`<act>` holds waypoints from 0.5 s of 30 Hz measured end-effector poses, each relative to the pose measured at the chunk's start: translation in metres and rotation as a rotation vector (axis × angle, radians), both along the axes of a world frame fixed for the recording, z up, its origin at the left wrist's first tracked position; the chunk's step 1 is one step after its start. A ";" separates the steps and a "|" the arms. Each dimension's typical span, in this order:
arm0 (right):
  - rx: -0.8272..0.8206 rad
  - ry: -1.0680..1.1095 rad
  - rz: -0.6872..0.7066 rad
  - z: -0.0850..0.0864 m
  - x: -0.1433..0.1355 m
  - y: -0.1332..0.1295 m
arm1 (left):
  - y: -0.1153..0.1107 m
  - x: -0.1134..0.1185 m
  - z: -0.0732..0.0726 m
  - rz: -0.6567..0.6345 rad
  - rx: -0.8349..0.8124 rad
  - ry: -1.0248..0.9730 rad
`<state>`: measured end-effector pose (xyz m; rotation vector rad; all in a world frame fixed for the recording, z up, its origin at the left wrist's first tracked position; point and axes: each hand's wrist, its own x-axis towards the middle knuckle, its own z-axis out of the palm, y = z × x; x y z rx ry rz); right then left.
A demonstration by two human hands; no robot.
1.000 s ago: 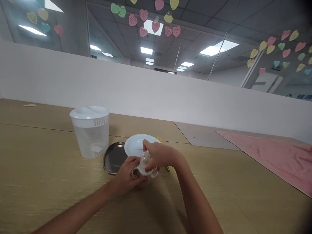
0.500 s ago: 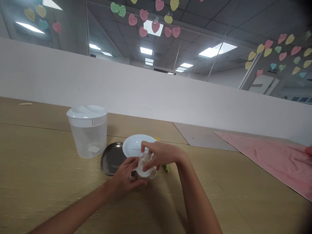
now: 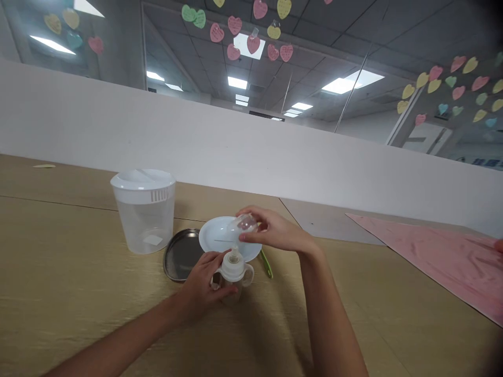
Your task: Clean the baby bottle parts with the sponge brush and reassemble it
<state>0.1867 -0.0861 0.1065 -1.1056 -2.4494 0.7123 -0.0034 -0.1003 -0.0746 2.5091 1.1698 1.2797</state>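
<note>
A baby bottle [image 3: 233,269] with a white collar, a nipple on top and two side handles stands upright near the middle of the table. My left hand [image 3: 204,280] is wrapped round its left side. Above and a little right of the bottle, my right hand [image 3: 271,228] grips a clear dome-shaped cap [image 3: 245,224], held apart from the nipple. Behind them is a white plate [image 3: 212,235], partly covered by the cap and hand. The nipple is uncovered.
A dark metal tray [image 3: 183,255] lies left of the bottle, beside a clear bucket with a white lid [image 3: 144,209]. A green handle [image 3: 266,263] sits right of the plate. A pink cloth [image 3: 440,256] covers the right side; part of another person's hand [image 3: 498,245] shows there.
My right hand has lifted the clear cap off the bottle and moved it up and to the right, exposing the nipple. My left hand still holds the bottle in nearly the same place.
</note>
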 end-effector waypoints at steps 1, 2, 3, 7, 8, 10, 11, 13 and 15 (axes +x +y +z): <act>0.048 0.038 -0.046 -0.003 0.001 0.004 | 0.001 0.000 -0.001 -0.002 0.008 0.001; 0.093 0.047 -0.098 -0.007 0.000 0.008 | 0.001 -0.001 -0.001 -0.001 0.013 0.005; 0.132 0.031 -0.149 -0.014 -0.001 0.014 | 0.001 -0.001 -0.001 0.000 0.017 0.010; 0.013 -0.209 -0.157 -0.049 -0.016 0.040 | -0.001 0.000 0.002 -0.002 0.023 0.017; -0.061 -0.277 -0.119 -0.056 -0.020 0.045 | -0.002 0.000 0.004 0.000 0.020 0.014; -0.165 -0.372 -0.086 -0.066 -0.024 0.052 | -0.003 0.000 0.005 0.003 0.019 0.009; -0.188 -0.399 -0.076 -0.068 -0.025 0.054 | -0.003 0.000 0.006 0.003 0.022 0.009; -0.192 -0.416 -0.063 -0.068 -0.023 0.055 | -0.003 0.000 0.006 0.003 0.040 0.013; -0.152 -0.384 -0.057 -0.063 -0.020 0.053 | -0.003 0.001 0.006 0.010 0.076 0.022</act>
